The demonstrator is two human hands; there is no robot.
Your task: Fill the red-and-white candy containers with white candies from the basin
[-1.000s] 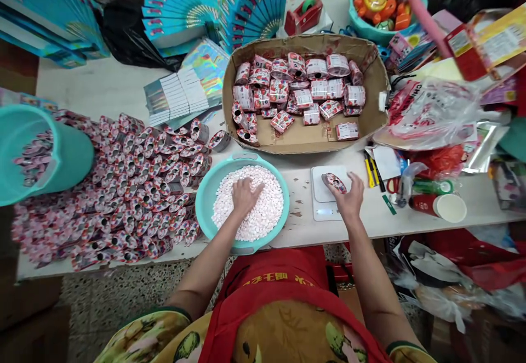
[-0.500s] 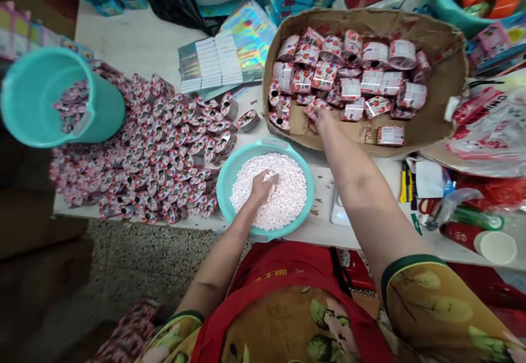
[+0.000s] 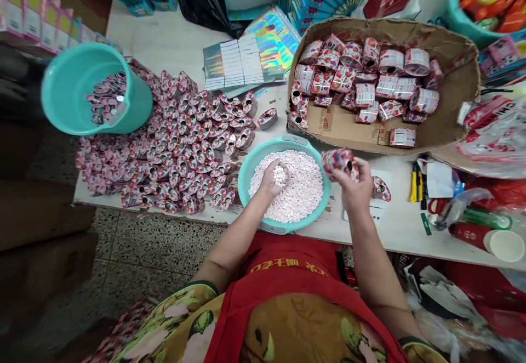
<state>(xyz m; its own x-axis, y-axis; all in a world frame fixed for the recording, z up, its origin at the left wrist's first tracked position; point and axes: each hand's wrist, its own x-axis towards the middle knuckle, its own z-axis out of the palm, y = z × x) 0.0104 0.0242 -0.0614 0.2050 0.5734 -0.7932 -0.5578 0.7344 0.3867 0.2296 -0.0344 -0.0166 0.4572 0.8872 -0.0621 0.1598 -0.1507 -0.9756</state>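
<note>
Left hand (image 3: 271, 182) cupped around tablets (image 3: 280, 175), over the basin (image 3: 244, 179). Right hand (image 3: 354, 186) pinching a pack (image 3: 337, 162) near the basin's right rim. Second pack (image 3: 382, 189) on the scale (image 3: 377, 215), beside the right hand. Carton (image 3: 349, 132) of packs stands beyond.

The basin (image 3: 244, 179) is smooth plastic; the box (image 3: 456, 100) is matt cardboard.

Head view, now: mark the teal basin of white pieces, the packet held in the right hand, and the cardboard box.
Teal basin (image 3: 258, 154): head view, upper-left inner wall.
Held packet (image 3: 335, 160): head view, printed surface.
Cardboard box (image 3: 351, 127): head view, bare floor toward its near edge.
</note>
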